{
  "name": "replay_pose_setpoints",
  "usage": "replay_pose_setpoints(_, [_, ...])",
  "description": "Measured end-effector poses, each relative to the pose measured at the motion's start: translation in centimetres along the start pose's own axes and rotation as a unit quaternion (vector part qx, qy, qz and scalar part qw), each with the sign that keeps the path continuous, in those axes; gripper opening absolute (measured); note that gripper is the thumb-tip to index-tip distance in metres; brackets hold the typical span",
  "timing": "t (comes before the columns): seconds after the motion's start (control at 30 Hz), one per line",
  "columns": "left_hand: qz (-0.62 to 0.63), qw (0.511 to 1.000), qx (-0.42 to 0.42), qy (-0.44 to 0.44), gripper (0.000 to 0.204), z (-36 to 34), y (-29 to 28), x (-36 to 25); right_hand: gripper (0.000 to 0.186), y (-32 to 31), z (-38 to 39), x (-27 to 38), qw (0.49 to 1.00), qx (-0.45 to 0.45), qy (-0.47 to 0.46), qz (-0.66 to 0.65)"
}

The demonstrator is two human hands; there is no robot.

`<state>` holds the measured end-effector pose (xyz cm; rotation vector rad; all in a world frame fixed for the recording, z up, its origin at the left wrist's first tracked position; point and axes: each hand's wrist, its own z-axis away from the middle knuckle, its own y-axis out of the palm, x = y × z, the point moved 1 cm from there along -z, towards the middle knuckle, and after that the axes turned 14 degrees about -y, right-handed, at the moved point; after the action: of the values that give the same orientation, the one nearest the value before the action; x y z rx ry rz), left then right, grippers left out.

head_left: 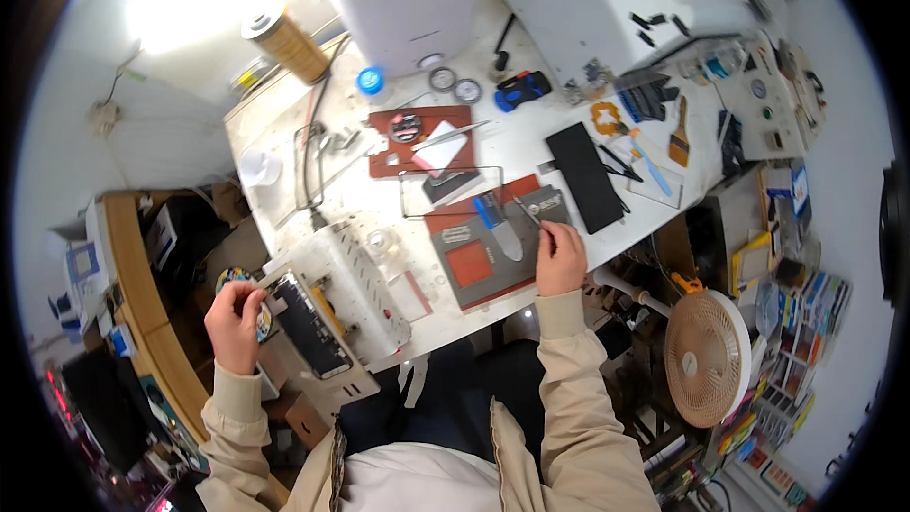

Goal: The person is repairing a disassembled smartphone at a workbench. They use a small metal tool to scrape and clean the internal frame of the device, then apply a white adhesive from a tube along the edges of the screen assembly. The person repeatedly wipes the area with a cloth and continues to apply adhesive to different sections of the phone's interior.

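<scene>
Your left hand [234,315] grips the opened phone [308,327] at nine o'clock; your right hand [560,259] pinches thin tweezers [528,211], tips hard to see.

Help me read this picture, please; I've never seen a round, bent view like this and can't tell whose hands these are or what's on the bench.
The picture comes from a wide-angle camera worn on a person's head, looking down, which is why straight edges curve near the rim. The two arms in beige sleeves coming up from below are that person's own. The left hand holds an opened phone by its end, at the near-left corner of a white workbench. The right hand grips thin tweezers over a grey and red work mat. Also on the bench: a black slab, a paintbrush and a blue-capped bottle. A round fan stands lower right, beside the bench.
</scene>
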<state>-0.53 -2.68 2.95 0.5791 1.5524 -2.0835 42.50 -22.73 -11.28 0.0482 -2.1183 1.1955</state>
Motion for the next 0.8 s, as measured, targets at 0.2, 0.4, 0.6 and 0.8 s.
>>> replay_pose_setpoints(0.2, [0.033,0.999,-0.025,0.009,0.008,0.0,0.7,0.3,0.018,0.6,0.0,0.0,0.997,0.05,0.001,0.054])
replay_pose_setpoints(0.4, [0.035,0.999,-0.033,0.006,0.006,0.8,-0.1,0.1,0.021,0.3,-0.5,0.1,0.994,0.096,0.025,0.044])
replay_pose_setpoints(0.6, [0.039,0.998,-0.04,0.003,0.018,2.0,-0.3,3.5,0.025,0.2,-0.2,0.1,0.993,0.099,0.062,0.013])
replay_pose_setpoints(0.8, [-0.032,0.999,-0.042,0.005,0.017,4.5,-1.1,6.6,0.07,-3.1,-4.1,-4.1,0.972,-0.057,-0.052,0.222])
